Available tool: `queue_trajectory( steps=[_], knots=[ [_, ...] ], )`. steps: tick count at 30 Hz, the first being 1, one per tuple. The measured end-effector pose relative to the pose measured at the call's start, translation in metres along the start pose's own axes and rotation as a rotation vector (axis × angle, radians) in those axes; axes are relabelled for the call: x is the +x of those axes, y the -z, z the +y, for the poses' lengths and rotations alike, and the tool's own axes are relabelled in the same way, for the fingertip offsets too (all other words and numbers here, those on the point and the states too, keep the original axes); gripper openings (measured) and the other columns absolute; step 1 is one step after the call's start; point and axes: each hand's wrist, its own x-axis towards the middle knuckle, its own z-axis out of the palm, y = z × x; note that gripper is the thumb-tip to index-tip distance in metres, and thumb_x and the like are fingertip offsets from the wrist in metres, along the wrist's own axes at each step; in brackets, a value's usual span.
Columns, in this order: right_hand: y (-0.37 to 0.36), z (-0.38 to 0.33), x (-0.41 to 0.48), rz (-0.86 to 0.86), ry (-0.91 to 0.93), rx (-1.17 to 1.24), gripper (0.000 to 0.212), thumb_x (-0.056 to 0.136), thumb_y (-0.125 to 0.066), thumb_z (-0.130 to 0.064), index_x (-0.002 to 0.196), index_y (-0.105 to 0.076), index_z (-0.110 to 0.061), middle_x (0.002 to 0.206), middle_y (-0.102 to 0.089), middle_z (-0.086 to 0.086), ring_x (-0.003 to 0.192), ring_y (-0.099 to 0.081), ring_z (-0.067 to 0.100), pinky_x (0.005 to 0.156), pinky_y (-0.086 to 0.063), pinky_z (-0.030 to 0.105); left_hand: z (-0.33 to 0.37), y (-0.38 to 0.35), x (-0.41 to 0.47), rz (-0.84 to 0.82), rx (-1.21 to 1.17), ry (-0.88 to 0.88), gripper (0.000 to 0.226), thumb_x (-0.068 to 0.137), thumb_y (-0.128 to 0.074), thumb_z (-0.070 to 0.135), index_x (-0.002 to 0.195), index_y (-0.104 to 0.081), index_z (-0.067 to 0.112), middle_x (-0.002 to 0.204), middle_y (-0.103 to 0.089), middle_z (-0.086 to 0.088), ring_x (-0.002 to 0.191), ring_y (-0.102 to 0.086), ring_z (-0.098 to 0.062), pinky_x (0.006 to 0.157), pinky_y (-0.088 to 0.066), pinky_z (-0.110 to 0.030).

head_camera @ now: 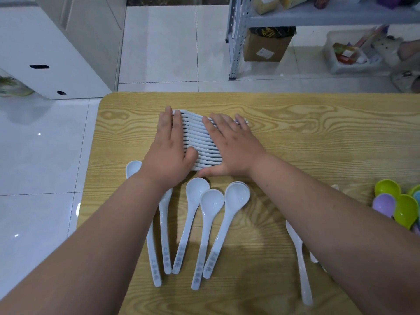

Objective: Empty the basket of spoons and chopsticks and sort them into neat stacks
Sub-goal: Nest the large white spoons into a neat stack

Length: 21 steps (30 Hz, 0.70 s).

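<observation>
A row of several white spoons lies nested on its side on the wooden table. My left hand presses flat against the row's left end with straight fingers. My right hand lies flat over the row's right part, thumb at the near edge. Several loose white spoons lie bowl-up nearer to me, handles pointing my way. Another white spoon lies partly under my right forearm. No basket or chopsticks show.
Coloured spoons, green and purple, are piled at the table's right edge. Beyond the table are a tiled floor, a white cabinet at the left and a metal shelf with a cardboard box at the back.
</observation>
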Motion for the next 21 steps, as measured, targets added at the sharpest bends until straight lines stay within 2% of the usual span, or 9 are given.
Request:
queue_trajectory(
  steps=[9, 16, 21],
  knots=[
    [0.003, 0.004, 0.008, -0.007, -0.02, 0.003, 0.131, 0.062, -0.023, -0.102, 0.161, -0.015, -0.016, 0.162, -0.025, 0.012, 0.148, -0.024, 0.03, 0.121, -0.013, 0.055, -0.005, 0.002, 0.015, 0.059, 0.075, -0.031, 0.085, 0.083, -0.032, 0.041, 0.154, -0.022, -0.005, 0.16, -0.018, -0.026, 0.15, -0.015, -0.035, 0.123, -0.019, -0.045],
    [0.003, 0.005, 0.011, -0.024, -0.023, -0.002, 0.132, 0.061, -0.021, -0.103, 0.161, -0.011, -0.017, 0.164, -0.021, 0.01, 0.15, -0.02, 0.029, 0.122, -0.01, 0.054, -0.002, 0.002, 0.019, 0.051, 0.073, -0.009, 0.084, 0.086, -0.039, 0.036, 0.158, -0.014, 0.001, 0.165, -0.007, -0.019, 0.154, -0.004, -0.026, 0.124, -0.013, -0.036],
    [0.006, 0.005, 0.012, -0.06, -0.034, 0.007, 0.137, 0.055, -0.011, -0.105, 0.161, -0.006, -0.018, 0.166, -0.015, 0.009, 0.152, -0.014, 0.028, 0.123, -0.007, 0.054, 0.0, 0.004, 0.02, 0.043, 0.085, -0.002, 0.088, 0.083, -0.034, 0.042, 0.158, -0.012, 0.0, 0.166, -0.004, -0.02, 0.154, -0.003, -0.029, 0.125, -0.013, -0.041]
  ],
)
